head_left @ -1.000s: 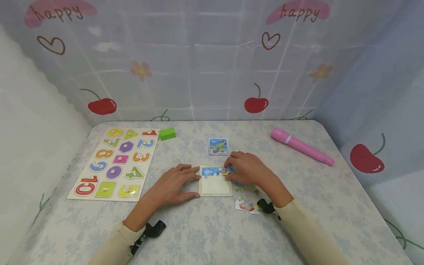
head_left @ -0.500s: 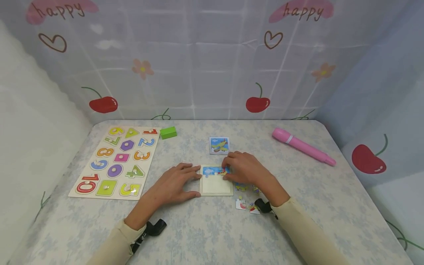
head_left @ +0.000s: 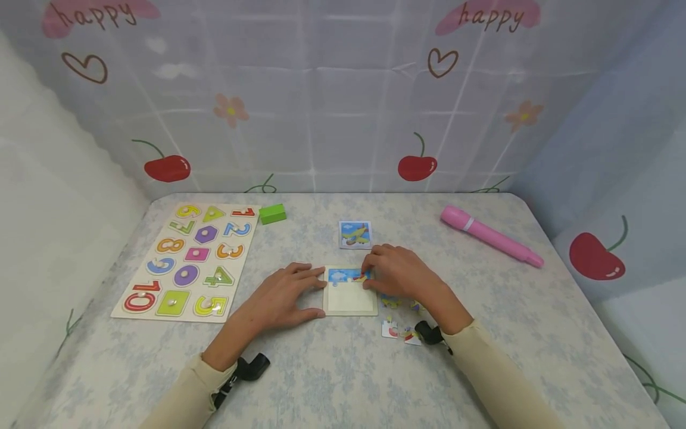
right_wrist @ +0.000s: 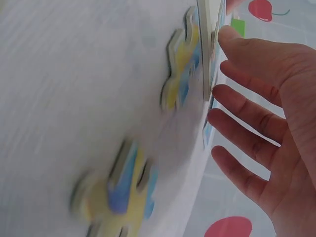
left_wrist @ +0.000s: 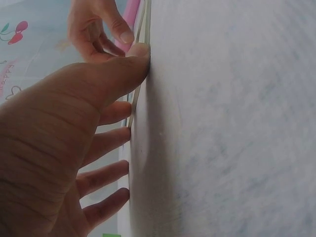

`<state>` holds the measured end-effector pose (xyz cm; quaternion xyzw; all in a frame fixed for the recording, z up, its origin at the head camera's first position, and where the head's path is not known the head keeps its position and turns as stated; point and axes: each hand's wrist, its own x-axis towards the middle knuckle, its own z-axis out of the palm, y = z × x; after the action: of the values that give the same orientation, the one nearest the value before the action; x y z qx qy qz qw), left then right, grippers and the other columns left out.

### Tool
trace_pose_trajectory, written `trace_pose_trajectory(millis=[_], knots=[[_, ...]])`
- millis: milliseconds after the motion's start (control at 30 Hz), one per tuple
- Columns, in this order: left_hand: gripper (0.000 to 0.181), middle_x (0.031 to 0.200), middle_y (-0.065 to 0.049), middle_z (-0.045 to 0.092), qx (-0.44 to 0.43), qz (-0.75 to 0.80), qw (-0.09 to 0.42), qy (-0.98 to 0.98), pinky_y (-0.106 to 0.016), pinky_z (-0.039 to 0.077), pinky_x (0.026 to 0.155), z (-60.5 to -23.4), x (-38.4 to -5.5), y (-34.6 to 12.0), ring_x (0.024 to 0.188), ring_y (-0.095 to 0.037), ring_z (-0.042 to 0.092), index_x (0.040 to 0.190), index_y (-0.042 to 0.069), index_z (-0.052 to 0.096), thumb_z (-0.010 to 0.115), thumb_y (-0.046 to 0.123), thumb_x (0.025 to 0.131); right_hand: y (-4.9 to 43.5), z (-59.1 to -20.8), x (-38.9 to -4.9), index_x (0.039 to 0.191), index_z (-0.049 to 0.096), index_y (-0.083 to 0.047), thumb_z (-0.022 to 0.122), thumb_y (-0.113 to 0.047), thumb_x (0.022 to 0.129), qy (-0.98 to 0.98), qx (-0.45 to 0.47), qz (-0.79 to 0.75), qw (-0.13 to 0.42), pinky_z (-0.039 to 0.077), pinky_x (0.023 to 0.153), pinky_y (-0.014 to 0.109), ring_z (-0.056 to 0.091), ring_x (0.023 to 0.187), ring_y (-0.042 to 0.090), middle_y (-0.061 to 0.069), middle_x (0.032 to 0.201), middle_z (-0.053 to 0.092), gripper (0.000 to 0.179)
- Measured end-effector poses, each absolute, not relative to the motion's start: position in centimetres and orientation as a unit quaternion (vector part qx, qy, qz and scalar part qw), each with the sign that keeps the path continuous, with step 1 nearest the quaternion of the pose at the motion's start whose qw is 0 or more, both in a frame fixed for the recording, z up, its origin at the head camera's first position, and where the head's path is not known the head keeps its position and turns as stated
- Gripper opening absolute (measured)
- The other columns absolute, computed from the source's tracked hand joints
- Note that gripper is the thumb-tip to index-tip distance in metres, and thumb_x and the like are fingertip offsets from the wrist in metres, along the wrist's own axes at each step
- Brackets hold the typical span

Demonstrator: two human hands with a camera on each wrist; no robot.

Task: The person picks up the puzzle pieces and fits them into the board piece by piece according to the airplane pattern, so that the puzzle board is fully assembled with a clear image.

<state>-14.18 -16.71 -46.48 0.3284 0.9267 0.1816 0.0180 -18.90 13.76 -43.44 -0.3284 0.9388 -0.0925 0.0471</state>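
Observation:
A small pale puzzle tray [head_left: 351, 301] lies mid-table, with blue sky pieces [head_left: 343, 274] along its far edge. My left hand [head_left: 281, 298] rests at the tray's left side, fingers spread, fingertips and thumb tip against its edge. Over the far right corner, my right hand [head_left: 399, 273] pinches a puzzle piece [head_left: 362, 277] with some red on it, at the end of the sky row; the fingers partly hide it. Loose puzzle pieces [right_wrist: 180, 64] lie by the tray's right edge, and another yellow and blue piece [right_wrist: 129, 185] shows nearer in the right wrist view.
Beyond the tray lies a picture card [head_left: 355, 235] of a yellow plane. A number and shape board [head_left: 184, 262] is at the left, with a green block [head_left: 273, 214] at its far corner. A pink pen-like stick [head_left: 490, 236] lies at the back right. More loose pieces [head_left: 390, 329] sit near the right wrist.
The right hand has shifted slightly left and back, and the piece under its fingers now sits more in line with the sky row. The left hand stays at the tray edge.

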Motion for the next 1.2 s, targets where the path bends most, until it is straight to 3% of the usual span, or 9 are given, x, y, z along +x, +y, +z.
trace_pose_trajectory(millis=[733, 1200], knots=[[0.062, 0.163, 0.0, 0.054, 0.328, 0.176, 0.023, 0.928, -0.057, 0.05, 0.111, -46.3, -14.1, -16.6, 0.148, -0.03, 0.05, 0.143, 0.02, 0.072, 0.083, 0.054, 0.092, 19.1, -43.6, -15.3, 0.115, 0.081, -0.019, 0.089, -0.033, 0.09, 0.948, -0.295, -0.103, 0.049, 0.057, 0.087, 0.04, 0.066, 0.1, 0.017, -0.005, 0.11, 0.071, 0.03], [0.059, 0.163, 0.0, 0.053, 0.334, 0.176, 0.024, 0.926, -0.057, 0.049, 0.112, -46.3, -14.1, -16.8, 0.149, -0.03, 0.049, 0.143, 0.021, 0.072, 0.084, 0.051, 0.092, 19.2, -44.4, -14.2, 0.119, 0.082, -0.02, 0.092, -0.032, 0.088, 0.938, -0.32, -0.125, 0.049, 0.057, 0.09, 0.04, 0.063, 0.104, 0.015, -0.005, 0.113, 0.069, 0.034]])
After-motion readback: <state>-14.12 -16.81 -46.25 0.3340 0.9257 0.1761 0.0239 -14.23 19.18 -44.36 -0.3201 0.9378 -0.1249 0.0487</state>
